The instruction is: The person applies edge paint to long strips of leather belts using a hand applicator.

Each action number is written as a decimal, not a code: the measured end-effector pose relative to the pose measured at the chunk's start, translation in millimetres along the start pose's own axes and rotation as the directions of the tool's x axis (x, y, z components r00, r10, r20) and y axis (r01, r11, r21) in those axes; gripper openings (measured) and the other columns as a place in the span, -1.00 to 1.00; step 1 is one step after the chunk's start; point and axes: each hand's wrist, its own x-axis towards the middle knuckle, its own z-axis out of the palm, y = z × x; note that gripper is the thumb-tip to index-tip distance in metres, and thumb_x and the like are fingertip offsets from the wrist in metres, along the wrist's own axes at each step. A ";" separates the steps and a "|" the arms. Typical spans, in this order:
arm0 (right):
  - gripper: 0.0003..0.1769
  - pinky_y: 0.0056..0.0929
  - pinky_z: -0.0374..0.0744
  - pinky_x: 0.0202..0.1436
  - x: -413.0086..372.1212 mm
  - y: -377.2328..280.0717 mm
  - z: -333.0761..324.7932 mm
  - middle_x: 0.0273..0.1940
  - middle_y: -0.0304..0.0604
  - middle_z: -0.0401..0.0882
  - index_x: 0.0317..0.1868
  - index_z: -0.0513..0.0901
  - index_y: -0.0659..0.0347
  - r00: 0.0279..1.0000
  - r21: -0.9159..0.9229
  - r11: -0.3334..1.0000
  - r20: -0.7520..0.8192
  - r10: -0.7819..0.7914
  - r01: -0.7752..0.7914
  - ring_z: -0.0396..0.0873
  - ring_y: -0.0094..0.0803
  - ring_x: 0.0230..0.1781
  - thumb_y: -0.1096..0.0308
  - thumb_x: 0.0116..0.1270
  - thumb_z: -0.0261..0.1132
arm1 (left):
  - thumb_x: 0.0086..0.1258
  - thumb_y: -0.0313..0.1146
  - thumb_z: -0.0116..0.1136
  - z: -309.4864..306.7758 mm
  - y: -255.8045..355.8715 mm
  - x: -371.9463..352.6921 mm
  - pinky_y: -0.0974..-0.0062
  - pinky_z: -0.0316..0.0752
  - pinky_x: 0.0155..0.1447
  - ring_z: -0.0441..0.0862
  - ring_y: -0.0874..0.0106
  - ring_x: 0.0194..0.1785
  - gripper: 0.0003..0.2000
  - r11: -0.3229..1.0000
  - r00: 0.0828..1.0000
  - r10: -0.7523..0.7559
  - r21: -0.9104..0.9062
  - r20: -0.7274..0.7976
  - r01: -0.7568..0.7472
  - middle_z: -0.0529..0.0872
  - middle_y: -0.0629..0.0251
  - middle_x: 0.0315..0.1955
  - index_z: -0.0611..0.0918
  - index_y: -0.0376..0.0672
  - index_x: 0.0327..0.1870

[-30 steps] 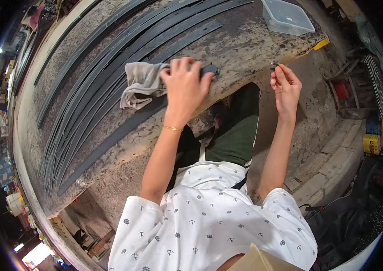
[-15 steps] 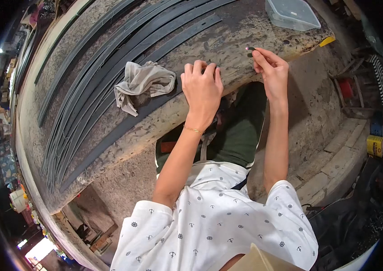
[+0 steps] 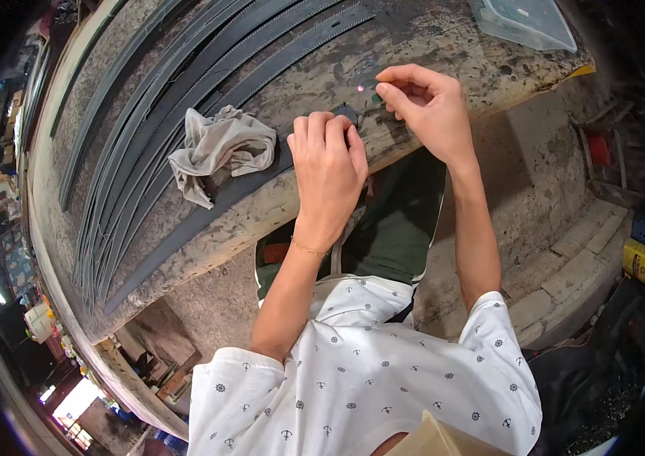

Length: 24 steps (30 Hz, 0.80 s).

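From the head camera, the left hand [image 3: 328,171] lies flat with its fingers close together. It presses down on the end of a dark strip [image 3: 250,190] at the edge of the counter [image 3: 413,45]. The right hand [image 3: 425,106] is just beside it, a bit further away from the person. Its thumb and fingertips pinch a tiny piece [image 3: 376,97], too small to tell what it is. A crumpled grey cloth [image 3: 220,148] sits on the strip, left of the left hand. More long dark strips [image 3: 185,83] lie past the cloth. A clear plastic box [image 3: 524,19] is far past the right hand.
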 end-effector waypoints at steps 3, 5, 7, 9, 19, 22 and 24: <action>-0.85 -0.66 0.57 -0.31 -3.7 3.7 -0.7 -0.32 -0.28 0.77 -0.11 0.77 0.38 1.000 -0.006 1.000 0.027 -0.006 0.006 0.61 -0.74 -0.35 0.50 0.36 0.42 | 0.27 -0.58 0.30 -0.9 -0.3 -0.2 0.19 0.44 0.00 0.54 0.11 -0.12 -0.87 1.000 1.000 -0.013 -0.002 0.027 0.013 0.62 0.12 -0.22 0.62 -0.29 -0.21; -0.86 -0.68 0.56 -0.31 -3.3 5.7 -3.0 -0.32 -0.30 0.75 -0.10 0.78 0.36 0.998 -0.021 0.999 0.051 -0.027 0.028 0.60 -0.74 -0.35 0.51 0.37 0.41 | 0.25 -0.58 0.32 -1.0 0.0 0.2 0.20 0.44 -0.02 0.53 0.11 -0.12 -0.87 1.000 0.999 -0.021 0.000 0.030 0.021 0.62 0.12 -0.23 0.62 -0.29 -0.23; -0.86 -0.69 0.55 -0.31 -0.6 2.4 -7.3 -0.32 -0.31 0.74 -0.10 0.78 0.35 0.999 0.017 1.000 0.039 -0.012 0.011 0.59 -0.75 -0.34 0.51 0.37 0.41 | 0.23 -0.54 0.36 -1.1 3.1 -0.2 0.20 0.45 -0.03 0.54 0.11 -0.13 -0.86 0.998 0.998 -0.056 -0.025 0.006 0.056 0.62 0.12 -0.24 0.63 -0.29 -0.25; -0.86 -0.69 0.55 -0.31 1.7 0.0 -9.7 -0.33 -0.32 0.73 -0.09 0.78 0.34 1.000 0.054 0.999 0.029 0.001 -0.003 0.59 -0.75 -0.34 0.51 0.37 0.41 | 0.22 -0.52 0.38 -1.2 12.6 2.0 0.19 0.45 -0.04 0.54 0.11 -0.14 -0.85 0.995 0.995 -0.101 0.007 -0.001 0.101 0.62 0.12 -0.25 0.63 -0.29 -0.27; -0.86 -0.67 0.57 -0.28 1.6 -0.5 -7.0 -0.33 -0.33 0.73 -0.09 0.78 0.33 1.000 0.025 1.000 0.016 -0.008 0.007 0.60 -0.72 -0.33 0.51 0.37 0.40 | 0.26 -0.46 0.34 1.3 16.5 6.0 0.18 0.39 -0.03 0.52 0.14 -0.08 -0.88 0.985 0.987 -0.149 0.102 0.059 0.142 0.61 0.16 -0.23 0.65 -0.24 -0.24; -0.86 -0.66 0.58 -0.29 0.0 -2.3 -8.2 -0.34 -0.32 0.73 -0.10 0.77 0.34 1.000 0.002 1.000 0.030 0.004 -0.004 0.61 -0.71 -0.35 0.51 0.37 0.40 | 0.22 -0.53 0.34 -1.1 13.4 6.5 0.21 0.48 -0.08 0.58 0.14 -0.19 -0.92 0.992 0.994 -0.108 0.063 0.004 0.107 0.66 0.18 -0.29 0.69 -0.25 -0.29; -0.87 -0.66 0.58 -0.30 -1.2 -2.1 -7.0 -0.36 -0.32 0.73 -0.12 0.77 0.35 0.999 -0.010 1.000 0.040 0.004 -0.004 0.61 -0.71 -0.37 0.51 0.36 0.40 | 0.22 -0.54 0.34 -2.6 10.6 5.3 0.22 0.49 -0.09 0.58 0.14 -0.20 -0.92 0.995 0.995 -0.095 0.042 0.003 0.095 0.67 0.17 -0.29 0.69 -0.26 -0.29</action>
